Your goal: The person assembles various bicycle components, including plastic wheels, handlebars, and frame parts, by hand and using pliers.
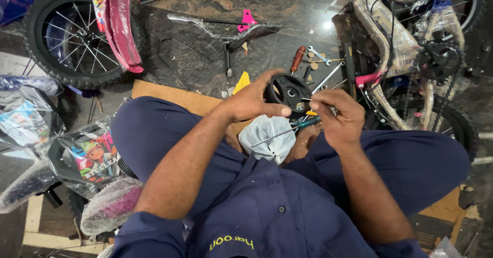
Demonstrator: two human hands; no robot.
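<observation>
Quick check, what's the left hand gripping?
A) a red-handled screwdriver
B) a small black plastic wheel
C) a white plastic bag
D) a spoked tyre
B: the left hand wraps its fingers round the rim of the small black wheel, held over the lap; the screwdriver with the reddish handle lies on the floor beyond, and the white bag sits untouched below the hands.
</observation>
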